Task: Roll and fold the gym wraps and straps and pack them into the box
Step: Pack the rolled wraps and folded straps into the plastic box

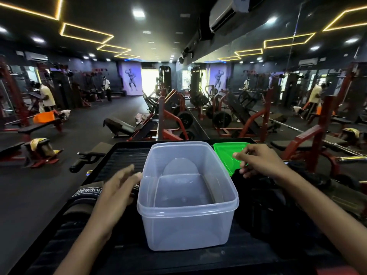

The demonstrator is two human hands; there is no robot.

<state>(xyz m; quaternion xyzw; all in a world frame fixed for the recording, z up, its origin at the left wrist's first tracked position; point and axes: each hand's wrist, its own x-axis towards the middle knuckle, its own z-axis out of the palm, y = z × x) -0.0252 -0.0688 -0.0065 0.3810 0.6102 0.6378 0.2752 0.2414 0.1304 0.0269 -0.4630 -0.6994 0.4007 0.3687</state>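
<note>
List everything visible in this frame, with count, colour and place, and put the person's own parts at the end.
box: one, clear plastic, open and empty, middle of the black ribbed surface
lid: one, green, behind the box to its right
wrap: one, black and grey with white lettering, left of the box, under the left hand
straps: a black heap, count unclear, right of the box
black ribbed surface: one, under all of these
weight machines: several, red and black, across the gym floor behind
people: two in the far left background, also seen in the mirror wall on the right
left hand: fingers spread, over the wrap, holding nothing
right hand: loosely curled, above the lid and the straps, holding nothing
</note>
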